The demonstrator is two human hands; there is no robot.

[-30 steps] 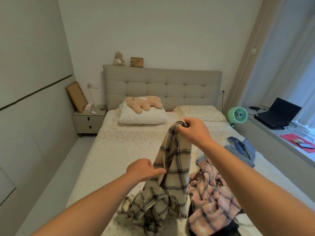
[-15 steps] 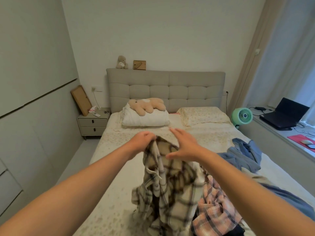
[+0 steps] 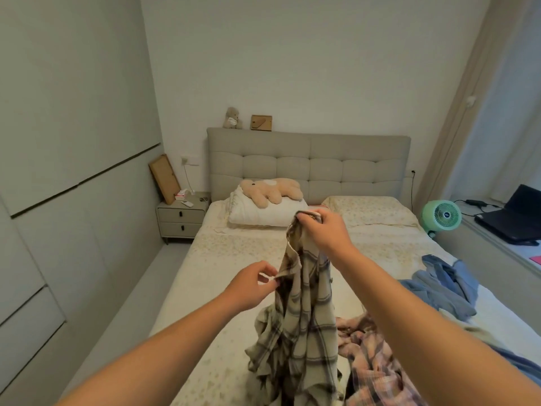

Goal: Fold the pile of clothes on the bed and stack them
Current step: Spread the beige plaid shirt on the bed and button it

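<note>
A beige plaid shirt [image 3: 304,326] hangs in the air over the bed [image 3: 222,273], its lower part bunched on the sheet. My right hand [image 3: 323,234] grips its top end, raised high. Lower and to the left, my left hand [image 3: 251,288] pinches an edge of the same shirt. A pink plaid garment [image 3: 371,364] lies crumpled on the bed just right of the shirt, under my right forearm. Blue denim clothes [image 3: 445,285] lie in a heap near the bed's right side.
A white pillow [image 3: 263,212] with a tan plush toy [image 3: 270,190] sits by the headboard. A nightstand [image 3: 181,219] stands left of the bed. On the right are a green fan [image 3: 442,216] and a ledge with a laptop [image 3: 515,216].
Both hands were together at the shirt's top. My right hand has risen with the top end, and my left hand has dropped to pinch an edge lower down.
</note>
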